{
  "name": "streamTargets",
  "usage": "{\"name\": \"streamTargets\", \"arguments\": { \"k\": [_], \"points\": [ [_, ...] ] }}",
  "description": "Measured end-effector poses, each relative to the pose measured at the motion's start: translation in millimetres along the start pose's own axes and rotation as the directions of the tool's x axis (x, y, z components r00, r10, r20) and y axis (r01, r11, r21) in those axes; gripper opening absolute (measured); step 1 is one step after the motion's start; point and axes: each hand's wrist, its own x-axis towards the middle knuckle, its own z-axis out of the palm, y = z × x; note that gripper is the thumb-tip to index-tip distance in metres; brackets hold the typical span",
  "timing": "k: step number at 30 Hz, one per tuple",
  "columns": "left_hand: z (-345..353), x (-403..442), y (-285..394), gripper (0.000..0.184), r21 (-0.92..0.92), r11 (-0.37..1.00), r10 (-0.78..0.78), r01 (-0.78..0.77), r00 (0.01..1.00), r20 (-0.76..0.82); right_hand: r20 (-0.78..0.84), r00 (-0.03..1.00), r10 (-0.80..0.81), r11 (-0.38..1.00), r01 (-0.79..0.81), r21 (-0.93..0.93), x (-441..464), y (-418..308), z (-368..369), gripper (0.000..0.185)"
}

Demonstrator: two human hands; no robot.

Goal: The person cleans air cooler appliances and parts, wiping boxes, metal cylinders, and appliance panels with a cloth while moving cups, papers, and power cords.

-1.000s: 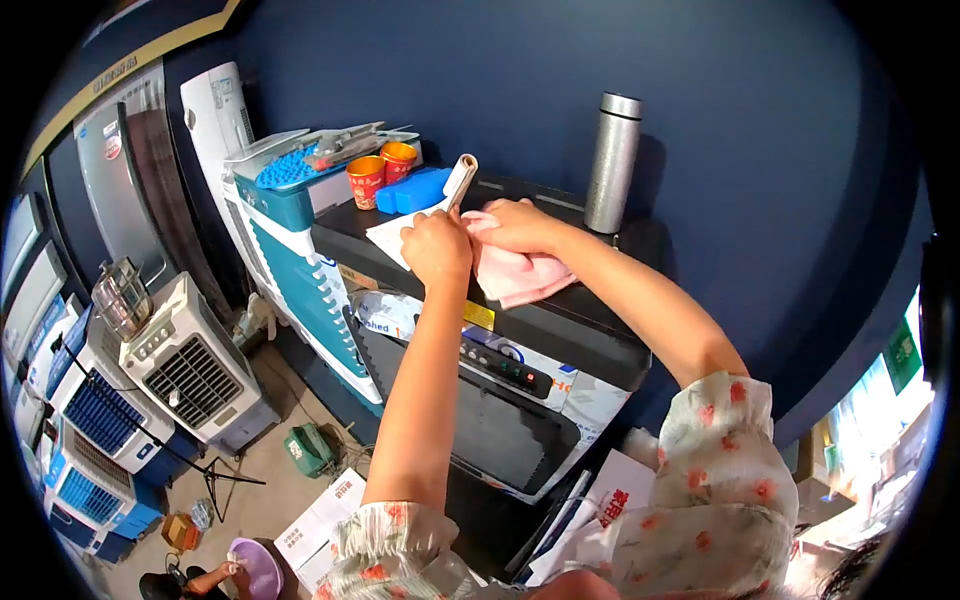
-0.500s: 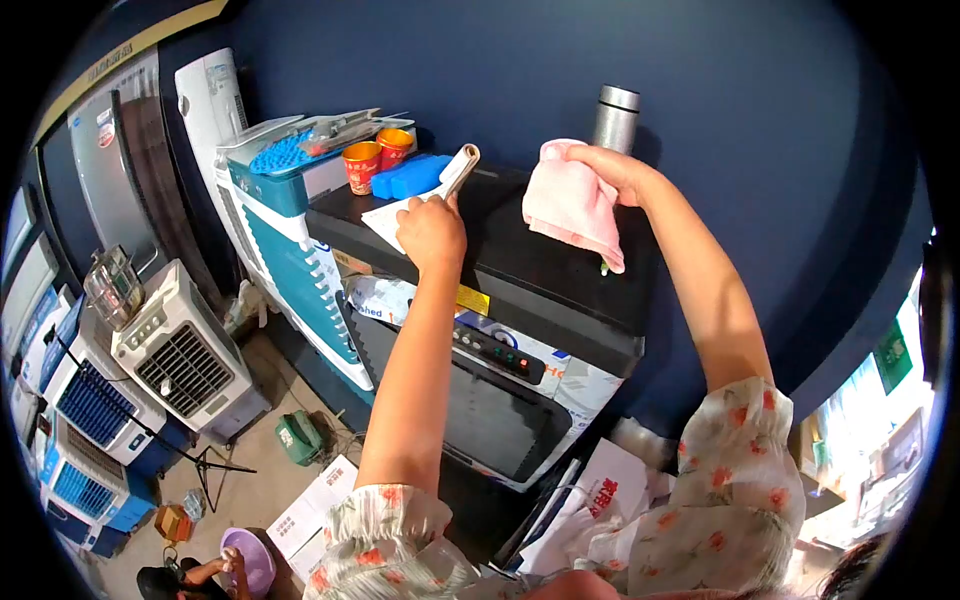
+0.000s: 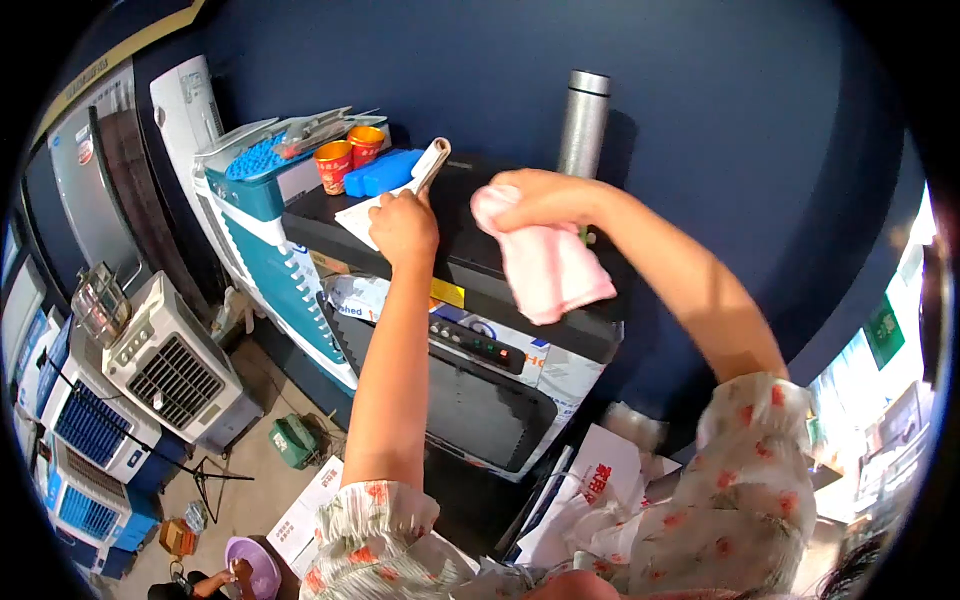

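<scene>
My right hand (image 3: 548, 200) is closed on a bunched pink cloth (image 3: 556, 272), which hangs down over the front edge of the black appliance top (image 3: 465, 205). Farther left, my left hand (image 3: 405, 230) grips a notepad (image 3: 360, 215) with white pages; its upper part curls into a roll. A blue object (image 3: 383, 174) lies just behind the notepad. Two red paper cups (image 3: 333, 168) with golden insides stand to its left. Behind my right hand rises a silver thermos flask (image 3: 584, 125). Something small and green beside my right wrist is mostly hidden.
A teal and white air cooler (image 3: 265, 250) adjoins the appliance on the left. More air coolers (image 3: 175, 375) and a thin black stand (image 3: 205, 475) are on the floor. White cartons (image 3: 600, 475) lie below right. At lower left a person's hands are over a purple basin (image 3: 258, 560).
My right hand has moved left and slightly down with the pink cloth, which now hangs past the front edge. My left hand stays on the notepad. The view has shifted slightly.
</scene>
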Motion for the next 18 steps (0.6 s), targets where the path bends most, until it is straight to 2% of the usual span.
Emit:
{"name": "streamTargets", "arguments": {
  "k": [2,4,6,7,11,12,14,16,18],
  "points": [
    [-1,0,0,0.037,-0.005,1.000,-0.005,0.005,1.000,0.013,-0.165,0.986,-0.004,0.978,0.038,0.204,24,5,21,0.039],
    [0,0,-1,0.037,-0.014,1.000,0.006,-0.006,1.000,0.016,-0.181,0.973,-0.140,0.957,0.180,0.229,43,20,58,0.041],
    [2,2,-1,0.037,-0.003,1.000,-0.002,0.002,1.000,0.018,-0.085,0.995,0.052,0.997,-0.057,-0.056,33,-6,54,0.043],
    [3,1,-3,0.037,0.006,1.000,0.009,-0.009,1.000,0.016,-0.031,0.990,0.134,0.988,-0.136,-0.070,16,-22,47,0.043],
    [-1,0,0,0.036,0.028,1.000,0.008,-0.010,0.998,0.060,-0.159,0.987,0.016,0.925,-0.075,-0.373,-41,-15,47,0.040],
    [-3,1,1,0.036,0.027,1.000,0.003,-0.005,0.997,0.073,-0.205,0.975,-0.088,0.926,0.004,-0.379,-59,-10,48,0.040],
    [-4,1,1,0.037,0.027,1.000,0.003,-0.005,0.997,0.082,-0.196,0.975,-0.105,0.889,0.004,-0.458,-96,-11,48,0.041],
    [-3,1,2,0.037,0.045,0.999,0.005,-0.009,0.996,0.090,-0.205,0.965,-0.163,0.928,0.079,-0.364,-136,-20,46,0.038],
    [-2,0,1,0.036,0.053,0.998,0.022,-0.026,0.997,0.080,-0.245,0.937,-0.247,0.914,0.142,-0.381,-162,-12,45,0.034]
  ]
}}
